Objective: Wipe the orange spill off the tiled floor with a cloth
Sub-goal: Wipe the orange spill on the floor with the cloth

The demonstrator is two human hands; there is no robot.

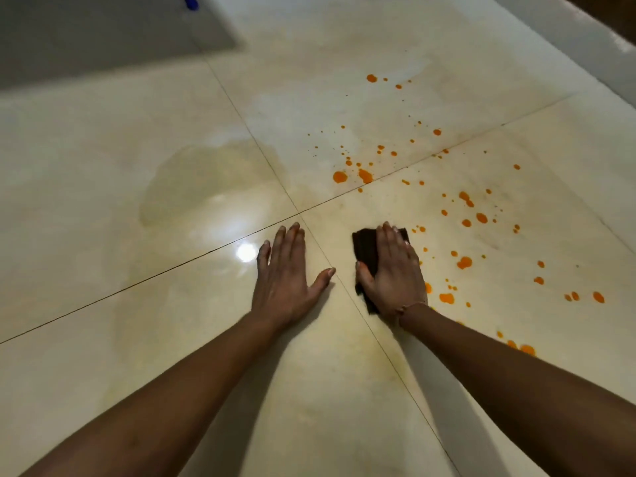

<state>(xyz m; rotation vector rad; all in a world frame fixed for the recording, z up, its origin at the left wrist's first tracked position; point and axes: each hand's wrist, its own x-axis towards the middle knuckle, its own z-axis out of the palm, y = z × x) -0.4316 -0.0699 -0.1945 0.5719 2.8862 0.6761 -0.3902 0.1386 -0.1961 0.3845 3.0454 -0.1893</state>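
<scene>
Orange drops of the spill [364,175] lie scattered over the cream tiled floor [103,166], from the centre out to the right edge. My right hand [392,270] presses flat on a dark brown cloth [365,246], which lies on the tile at the left rim of the spill. Most of the cloth is hidden under the palm. My left hand [285,270] rests flat on the bare tile to the left of the cloth, fingers spread, holding nothing.
A faint wet smear [206,180] marks the tile left of centre, near a bright light reflection [246,252]. A grey mat [103,32] lies at the top left, with a blue object [190,1] at its edge. A raised white ledge [585,39] runs along the top right.
</scene>
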